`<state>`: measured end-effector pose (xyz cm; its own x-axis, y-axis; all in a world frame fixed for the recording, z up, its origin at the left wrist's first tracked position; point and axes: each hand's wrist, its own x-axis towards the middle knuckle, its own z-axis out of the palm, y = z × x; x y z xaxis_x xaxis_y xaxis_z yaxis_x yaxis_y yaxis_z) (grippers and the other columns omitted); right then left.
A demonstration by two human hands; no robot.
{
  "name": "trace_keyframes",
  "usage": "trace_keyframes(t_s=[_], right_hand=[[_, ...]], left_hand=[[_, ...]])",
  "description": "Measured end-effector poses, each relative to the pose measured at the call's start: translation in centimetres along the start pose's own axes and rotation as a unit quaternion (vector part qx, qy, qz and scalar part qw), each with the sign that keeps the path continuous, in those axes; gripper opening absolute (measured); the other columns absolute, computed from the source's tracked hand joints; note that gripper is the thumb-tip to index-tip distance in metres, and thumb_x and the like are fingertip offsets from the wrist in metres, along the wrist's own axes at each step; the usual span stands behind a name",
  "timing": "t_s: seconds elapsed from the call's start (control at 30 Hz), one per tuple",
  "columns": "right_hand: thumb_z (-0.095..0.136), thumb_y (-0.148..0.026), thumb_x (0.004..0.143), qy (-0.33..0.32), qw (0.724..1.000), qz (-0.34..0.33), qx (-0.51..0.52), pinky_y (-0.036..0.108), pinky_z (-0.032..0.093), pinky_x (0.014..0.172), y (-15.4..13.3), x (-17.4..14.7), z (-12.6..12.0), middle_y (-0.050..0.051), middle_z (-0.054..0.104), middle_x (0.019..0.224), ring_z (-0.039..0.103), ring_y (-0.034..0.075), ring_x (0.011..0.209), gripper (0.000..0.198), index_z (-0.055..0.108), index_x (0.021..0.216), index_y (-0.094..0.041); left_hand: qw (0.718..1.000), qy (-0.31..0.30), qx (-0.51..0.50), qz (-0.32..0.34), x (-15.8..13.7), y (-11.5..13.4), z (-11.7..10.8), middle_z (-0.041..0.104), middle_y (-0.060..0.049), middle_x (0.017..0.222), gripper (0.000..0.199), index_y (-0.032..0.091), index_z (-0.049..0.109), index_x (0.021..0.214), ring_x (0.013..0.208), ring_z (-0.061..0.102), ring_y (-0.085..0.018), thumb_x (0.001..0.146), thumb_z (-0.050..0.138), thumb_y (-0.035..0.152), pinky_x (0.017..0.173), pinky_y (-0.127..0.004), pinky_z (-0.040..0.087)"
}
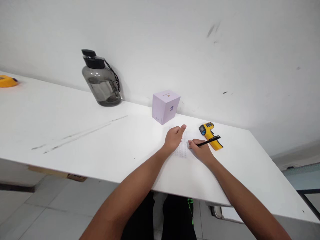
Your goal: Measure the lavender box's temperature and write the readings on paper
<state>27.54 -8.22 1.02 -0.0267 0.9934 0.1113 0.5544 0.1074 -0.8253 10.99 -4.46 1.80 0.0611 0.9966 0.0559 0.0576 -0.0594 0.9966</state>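
My right hand [199, 149] is closed around a black pen [205, 142], its tip low over the tabletop beside rows of faint grey writing [180, 153]. The written surface looks like white paper, but its edges blend into the table. Just left of the writing rests my left hand [173, 139], fingers curled in and thumb pointing up; nothing shows in it. A yellow and black infrared thermometer [208, 130] lies past my right hand, partly behind the pen. Beyond my left hand a pale lilac box [165, 107] stands near the wall.
A large grey see-through water jug [102, 83] with a black lid stands against the wall, left of the box. At the far left edge lies a partly cut-off yellow object [7, 81]. Dark scuffs mark the white table [87, 133]. My legs are below its front edge.
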Motion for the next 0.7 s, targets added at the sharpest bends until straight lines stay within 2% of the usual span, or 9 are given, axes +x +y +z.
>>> trace_keyframes(t_s=[0.7], right_hand=[[0.060, -0.053, 0.085, 0.000, 1.000, -0.009, 0.000, 0.032, 0.041, 0.061, 0.48, 0.18, 0.12, 0.002, 0.060, 0.057, 0.054, 0.018, 0.060, 0.042, 0.063, 0.057, -0.022]], left_hand=[[1.000, 0.003, -0.005, 0.006, 0.16, -0.24, 0.09, 0.050, 0.003, 0.055, 0.070, 0.023, 0.036, 0.059, 0.051, 0.049, -0.012, 0.083, 0.049, 0.088, 0.057, -0.029, 0.042]])
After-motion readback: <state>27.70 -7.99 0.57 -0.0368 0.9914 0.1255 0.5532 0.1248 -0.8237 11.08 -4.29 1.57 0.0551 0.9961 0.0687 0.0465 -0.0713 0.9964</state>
